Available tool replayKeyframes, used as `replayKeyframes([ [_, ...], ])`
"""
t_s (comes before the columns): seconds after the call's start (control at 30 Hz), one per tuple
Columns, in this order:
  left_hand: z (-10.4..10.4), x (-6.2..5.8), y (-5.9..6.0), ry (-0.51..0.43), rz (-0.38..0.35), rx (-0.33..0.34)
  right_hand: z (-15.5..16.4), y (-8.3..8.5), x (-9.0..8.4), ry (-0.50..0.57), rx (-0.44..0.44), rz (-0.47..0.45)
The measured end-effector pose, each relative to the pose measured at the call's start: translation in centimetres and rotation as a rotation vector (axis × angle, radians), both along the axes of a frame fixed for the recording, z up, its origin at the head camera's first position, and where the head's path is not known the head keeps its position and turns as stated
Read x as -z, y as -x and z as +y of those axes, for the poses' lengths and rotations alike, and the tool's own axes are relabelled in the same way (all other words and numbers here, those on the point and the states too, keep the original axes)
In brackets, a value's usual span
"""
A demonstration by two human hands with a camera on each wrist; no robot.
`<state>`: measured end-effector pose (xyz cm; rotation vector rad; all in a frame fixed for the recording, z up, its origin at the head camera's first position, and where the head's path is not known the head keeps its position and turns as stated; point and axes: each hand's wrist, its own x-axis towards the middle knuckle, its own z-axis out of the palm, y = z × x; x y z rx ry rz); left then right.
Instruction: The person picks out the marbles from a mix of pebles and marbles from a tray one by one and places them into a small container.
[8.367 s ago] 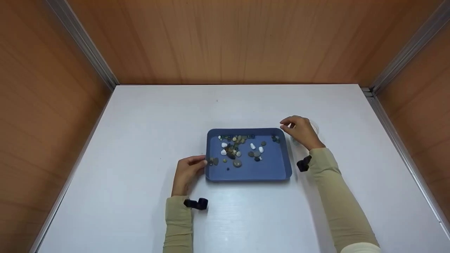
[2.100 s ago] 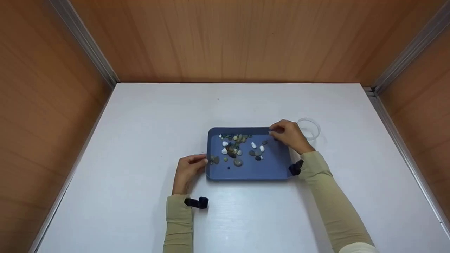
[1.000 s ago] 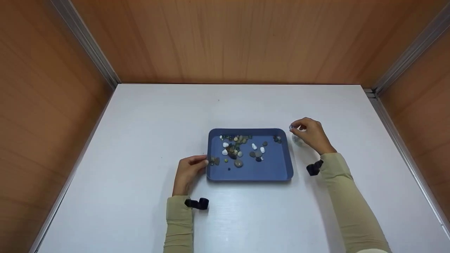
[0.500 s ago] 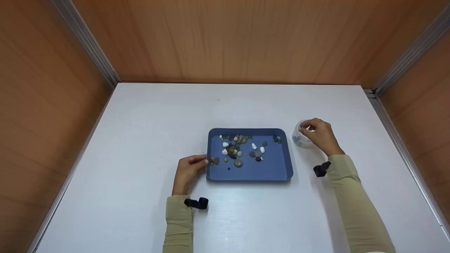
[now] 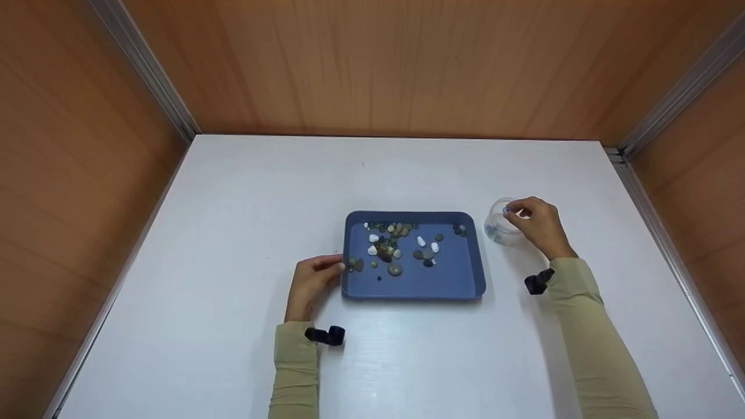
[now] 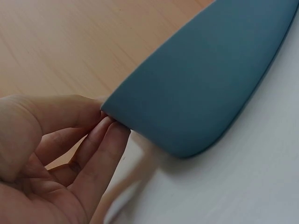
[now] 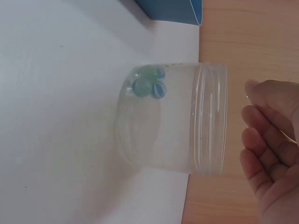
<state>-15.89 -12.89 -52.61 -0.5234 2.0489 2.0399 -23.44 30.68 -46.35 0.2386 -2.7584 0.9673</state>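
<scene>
My left hand [image 5: 312, 285] pinches the left rim of a blue tray [image 5: 448, 282]; in the left wrist view, thumb and fingers meet at the wall's edge. Pebbles [image 5: 394, 269], white stones [image 5: 421, 241] and small dark glassy pieces [image 5: 459, 230] lie scattered inside it. Over the mouth of a clear plastic jar [image 7: 177, 126] is my right hand [image 5: 541, 226], thumb and forefinger pinching a small bluish marble [image 5: 507, 210]. Mostly hidden by the fingers in the right wrist view, the marble shows only a glint. Several green and blue marbles [image 7: 149, 82] rest at the jar's bottom.
The white table [image 5: 233, 221] carries the tray and the jar, which stands just right of the tray. Wooden panels [image 5: 396, 70] enclose the table at the back and both sides. Black wrist cameras [image 5: 336, 336] sit on both sleeves.
My right hand went from the tray's upper right corner to over the jar, carrying the small marble rightward. My left hand has stayed on the tray's rim.
</scene>
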Motion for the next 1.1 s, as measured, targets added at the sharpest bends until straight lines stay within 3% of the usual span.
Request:
replayKeyframes([
  [0.67,-0.03,-0.17,0.1,0.041,-0.021,0.001,0.47,0.09,-0.29,0.017,-0.002,0.028],
  [1.1,0.09,-0.02,0.1,0.014,-0.007,-0.007,0.63,0.1,-0.1,0.011,-0.005,0.033],
])
